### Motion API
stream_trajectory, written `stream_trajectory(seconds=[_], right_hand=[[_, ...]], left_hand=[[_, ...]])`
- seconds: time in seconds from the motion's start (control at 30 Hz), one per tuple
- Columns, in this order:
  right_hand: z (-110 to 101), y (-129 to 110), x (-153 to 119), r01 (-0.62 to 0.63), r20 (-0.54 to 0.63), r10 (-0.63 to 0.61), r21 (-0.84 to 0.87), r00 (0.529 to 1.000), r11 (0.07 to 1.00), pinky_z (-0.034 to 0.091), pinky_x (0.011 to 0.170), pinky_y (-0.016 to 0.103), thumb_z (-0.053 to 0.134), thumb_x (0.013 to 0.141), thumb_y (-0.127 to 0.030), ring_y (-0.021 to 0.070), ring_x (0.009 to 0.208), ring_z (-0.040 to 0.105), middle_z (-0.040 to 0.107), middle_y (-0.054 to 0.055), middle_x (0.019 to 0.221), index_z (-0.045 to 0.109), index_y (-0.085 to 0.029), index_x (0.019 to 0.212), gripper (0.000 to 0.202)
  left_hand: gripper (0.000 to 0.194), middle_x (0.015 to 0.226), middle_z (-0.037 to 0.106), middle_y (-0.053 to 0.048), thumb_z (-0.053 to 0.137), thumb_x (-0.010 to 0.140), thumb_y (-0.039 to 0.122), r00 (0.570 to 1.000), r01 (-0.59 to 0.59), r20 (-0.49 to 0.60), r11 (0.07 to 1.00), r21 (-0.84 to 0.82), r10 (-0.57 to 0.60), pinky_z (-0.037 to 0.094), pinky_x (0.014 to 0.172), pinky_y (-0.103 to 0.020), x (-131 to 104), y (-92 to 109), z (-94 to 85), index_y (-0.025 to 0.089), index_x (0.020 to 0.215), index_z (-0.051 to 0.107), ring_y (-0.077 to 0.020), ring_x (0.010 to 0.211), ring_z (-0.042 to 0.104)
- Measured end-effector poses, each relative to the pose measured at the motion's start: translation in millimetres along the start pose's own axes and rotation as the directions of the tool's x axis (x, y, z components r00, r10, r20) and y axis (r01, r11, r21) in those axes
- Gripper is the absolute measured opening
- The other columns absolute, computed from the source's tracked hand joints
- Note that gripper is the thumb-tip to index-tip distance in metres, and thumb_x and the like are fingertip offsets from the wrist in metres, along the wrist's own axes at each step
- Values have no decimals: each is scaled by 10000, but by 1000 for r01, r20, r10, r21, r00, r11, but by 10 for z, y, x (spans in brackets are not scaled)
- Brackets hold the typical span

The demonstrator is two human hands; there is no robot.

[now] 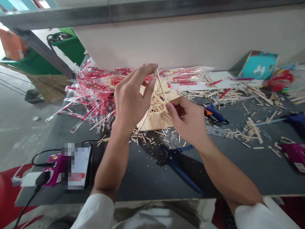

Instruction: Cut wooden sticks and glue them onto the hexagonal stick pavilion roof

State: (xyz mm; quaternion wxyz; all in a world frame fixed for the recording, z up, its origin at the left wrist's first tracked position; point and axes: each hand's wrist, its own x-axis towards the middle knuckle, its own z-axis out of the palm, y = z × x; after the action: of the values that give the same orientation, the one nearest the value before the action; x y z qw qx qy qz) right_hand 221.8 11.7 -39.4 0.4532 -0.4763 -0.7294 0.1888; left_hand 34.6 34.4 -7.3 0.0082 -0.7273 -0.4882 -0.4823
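Observation:
A thin wooden chopstick slants between my two hands above the table. My left hand is closed on its upper end, thumb and index finger pinching it. Lower down, my right hand pinches the other end, its remaining fingers curled in. Beneath the hands lies a structure of sticks glued or laid side by side, with loose sticks crossing over it; the hands hide part of it. A blue-handled cutter rests on the table just in front of my right hand.
Plastic-wrapped chopsticks with red labels are heaped at left. A blue and orange glue gun lies right of my right hand, amid cut stick pieces. A phone and purple power strip with cables sit front left. A metal bar crosses above.

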Motion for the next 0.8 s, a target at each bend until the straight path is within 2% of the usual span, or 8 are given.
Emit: stream_trajectory(seconds=[0.23,0.43,0.63,0.8], right_hand=[[15,19,-9,-17,2,16,14,1000,1000,406,584,287,598,981,-395,111,567,536,629,-15,662,639,-211,867,220],[3,14,-14,-68,34,67,39,997,997,469,614,298,626,971,-414,133,598,626,703,6,715,671,-210,939,211],[6,-31,-17,-81,29,80,30,996,996,492,608,303,644,958,-398,141,604,646,707,14,732,669,-212,951,187],[18,-27,-30,-90,34,88,39,995,995,512,617,312,659,948,-412,149,618,651,711,27,758,667,-215,974,199]], left_hand=[[259,1163,760,8,555,1033,432,994,-100,-52,994,-40,98,575,793,-365,53,-62,51,315,1242,654,-156,882,708],[277,1093,773,-12,635,978,470,989,-106,-109,993,-47,100,556,738,-364,61,-76,112,308,1201,654,-172,790,691],[374,1209,735,-48,490,1023,575,999,3,-44,1000,-11,-3,550,855,-323,17,-14,110,318,1273,593,-214,1083,696],[443,1203,731,-65,518,999,611,999,12,-37,1000,25,-11,544,878,-306,15,21,125,282,1294,559,-204,1090,686]])
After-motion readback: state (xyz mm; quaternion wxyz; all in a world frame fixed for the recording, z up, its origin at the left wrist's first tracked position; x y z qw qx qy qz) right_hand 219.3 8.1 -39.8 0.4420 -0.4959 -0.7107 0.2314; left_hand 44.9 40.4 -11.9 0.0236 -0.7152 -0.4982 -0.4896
